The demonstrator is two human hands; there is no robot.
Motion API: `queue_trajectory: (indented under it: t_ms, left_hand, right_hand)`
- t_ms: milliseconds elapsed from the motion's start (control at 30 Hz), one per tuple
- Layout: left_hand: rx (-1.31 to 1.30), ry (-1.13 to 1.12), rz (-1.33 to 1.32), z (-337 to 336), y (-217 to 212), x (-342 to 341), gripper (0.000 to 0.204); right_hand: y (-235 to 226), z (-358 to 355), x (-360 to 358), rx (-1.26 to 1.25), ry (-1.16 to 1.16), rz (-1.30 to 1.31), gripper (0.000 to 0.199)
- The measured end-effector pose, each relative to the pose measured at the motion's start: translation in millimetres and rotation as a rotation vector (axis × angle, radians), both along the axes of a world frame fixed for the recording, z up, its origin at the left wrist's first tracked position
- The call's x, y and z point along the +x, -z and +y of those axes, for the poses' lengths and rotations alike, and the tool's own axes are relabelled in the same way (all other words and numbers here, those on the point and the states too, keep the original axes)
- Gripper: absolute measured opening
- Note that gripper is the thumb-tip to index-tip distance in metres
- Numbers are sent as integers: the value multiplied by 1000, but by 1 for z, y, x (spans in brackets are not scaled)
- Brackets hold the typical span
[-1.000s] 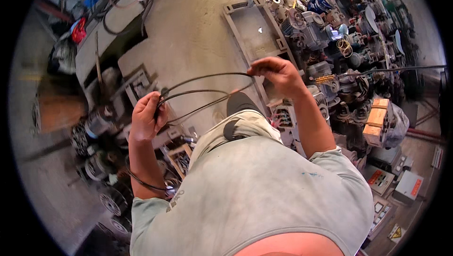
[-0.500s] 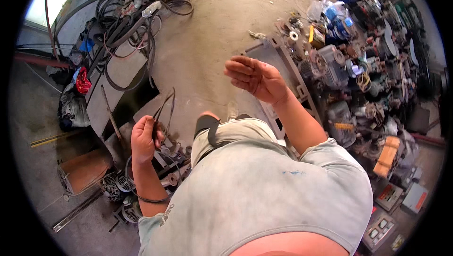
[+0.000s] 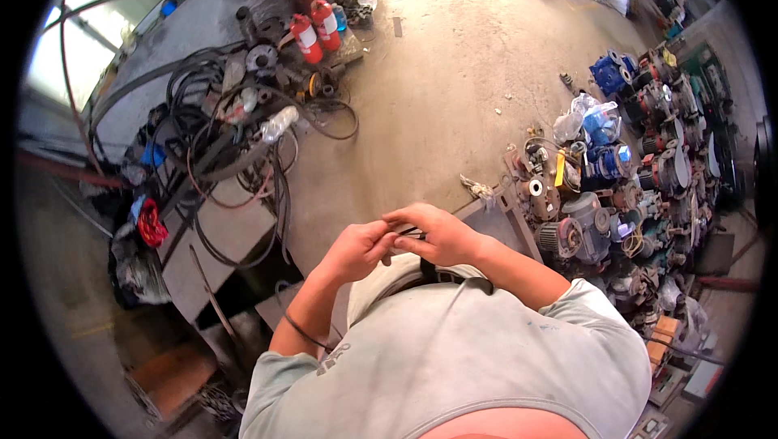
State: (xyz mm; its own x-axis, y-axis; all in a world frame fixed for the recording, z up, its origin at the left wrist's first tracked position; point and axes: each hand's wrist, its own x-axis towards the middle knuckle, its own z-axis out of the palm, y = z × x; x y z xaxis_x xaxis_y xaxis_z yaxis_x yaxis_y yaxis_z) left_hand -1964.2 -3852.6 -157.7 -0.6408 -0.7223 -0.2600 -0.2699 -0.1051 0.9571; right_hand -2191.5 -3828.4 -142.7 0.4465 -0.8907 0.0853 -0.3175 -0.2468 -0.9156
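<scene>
Over the floor [image 3: 413,139], left of the motors [image 3: 585,224], your right hand [image 3: 438,235] and left hand [image 3: 354,251] meet in front of you. Between them, about equally near both, lies the cable [image 3: 416,235], its short visible stretch roughly sideways; your left fingers pinch it nearly closed, your right curve partly open, their hold impossible to tell.

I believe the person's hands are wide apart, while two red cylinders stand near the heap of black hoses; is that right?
Not quite: the head view shows the left hand and right hand together, not wide apart. The red cylinders do stand near the black hoses.
</scene>
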Motion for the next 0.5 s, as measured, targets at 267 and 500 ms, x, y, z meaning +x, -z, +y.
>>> queue_trajectory:
  t_ms: [267,500]
  left_hand:
    - [-67,350,-205,-339,-4,-120,24]
    - [-113,243,-261,-621,-16,-241,16]
  right_hand:
    - [16,-283,-127,171,112,86,16]
    - [16,-578,-263,107,168,-37,21]
